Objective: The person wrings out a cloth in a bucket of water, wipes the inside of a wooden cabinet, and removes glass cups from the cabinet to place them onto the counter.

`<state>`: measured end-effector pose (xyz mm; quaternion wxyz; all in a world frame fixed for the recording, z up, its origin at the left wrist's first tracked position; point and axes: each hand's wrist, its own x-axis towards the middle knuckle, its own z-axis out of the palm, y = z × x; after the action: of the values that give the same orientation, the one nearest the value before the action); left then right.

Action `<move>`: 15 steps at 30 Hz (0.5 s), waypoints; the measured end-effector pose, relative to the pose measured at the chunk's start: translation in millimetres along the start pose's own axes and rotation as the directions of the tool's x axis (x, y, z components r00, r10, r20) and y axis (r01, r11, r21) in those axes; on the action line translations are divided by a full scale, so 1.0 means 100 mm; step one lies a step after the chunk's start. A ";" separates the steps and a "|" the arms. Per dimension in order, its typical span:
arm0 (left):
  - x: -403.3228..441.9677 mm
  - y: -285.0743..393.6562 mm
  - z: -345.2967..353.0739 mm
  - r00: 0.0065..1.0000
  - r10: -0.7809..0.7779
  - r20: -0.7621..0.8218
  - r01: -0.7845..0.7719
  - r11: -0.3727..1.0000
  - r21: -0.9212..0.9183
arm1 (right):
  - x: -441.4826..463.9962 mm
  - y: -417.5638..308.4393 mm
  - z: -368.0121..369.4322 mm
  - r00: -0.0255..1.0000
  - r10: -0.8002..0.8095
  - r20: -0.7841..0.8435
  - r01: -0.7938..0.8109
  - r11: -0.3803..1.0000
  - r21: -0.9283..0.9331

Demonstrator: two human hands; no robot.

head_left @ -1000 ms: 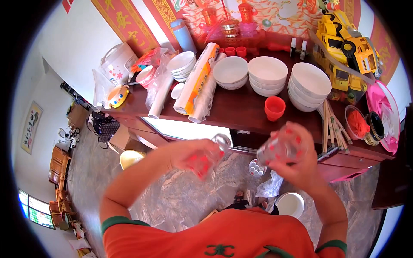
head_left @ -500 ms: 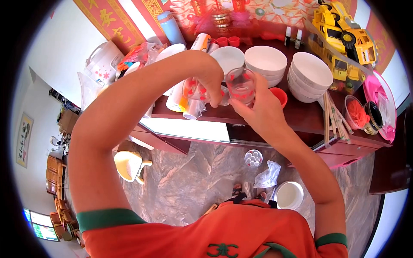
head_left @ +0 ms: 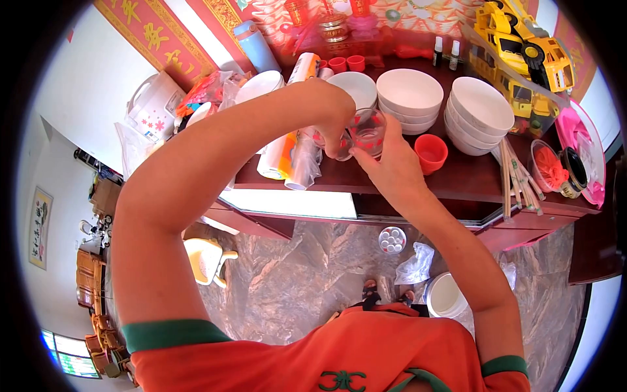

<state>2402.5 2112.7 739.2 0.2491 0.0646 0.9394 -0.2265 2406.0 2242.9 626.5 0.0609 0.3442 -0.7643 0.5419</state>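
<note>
Over the desk [head_left: 460, 181], the person in the red shirt [head_left: 313, 356] stretches both arms forward, left elbow bent out wide. The right hand [head_left: 397, 155] has its grip around a clear glass [head_left: 369, 132] with red marks, while the left hand [head_left: 336, 112] curls down on a second glass [head_left: 345, 148], mostly hidden behind its fingers; I can't tell whether the two touch. A red cup [head_left: 431, 157] stands near the right hand, with stacked white bowls [head_left: 409, 95] behind and a white bucket [head_left: 446, 295] down on the floor.
</note>
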 end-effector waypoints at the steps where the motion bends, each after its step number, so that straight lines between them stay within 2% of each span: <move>1: 0.00 0.00 0.00 1.000 0.000 -0.005 0.000 1.000 0.013 | 0.00 0.00 0.01 1.000 0.006 -0.002 -0.006 1.000 0.015; 5: -0.01 0.00 -0.01 0.999 0.002 0.035 -0.004 0.999 0.033 | 0.02 0.00 0.01 0.998 0.052 0.047 -0.050 0.998 -0.044; 8: 0.01 -0.02 0.03 1.000 0.017 0.000 -0.017 0.999 0.036 | 0.02 0.01 0.03 0.998 0.044 0.043 -0.042 0.997 -0.060; 11: 0.01 -0.01 0.00 0.997 -0.004 0.071 0.006 1.000 -0.019 | 0.01 0.10 0.09 0.999 -0.020 -0.029 0.017 0.993 -0.121; 14: 0.10 -0.20 0.18 0.988 0.137 -0.070 -0.144 0.985 -0.094 | 0.02 0.15 0.12 0.999 -0.030 -0.037 0.028 0.998 -0.058; 15: 0.05 -0.17 0.14 0.993 0.104 -0.059 -0.110 0.987 -0.116 | 0.02 0.15 0.11 0.999 0.000 -0.034 -0.001 0.999 -0.038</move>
<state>2400.3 2091.0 732.1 0.2396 0.1058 0.9526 -0.1545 2398.6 2235.4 611.3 0.0804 0.3335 -0.7733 0.5332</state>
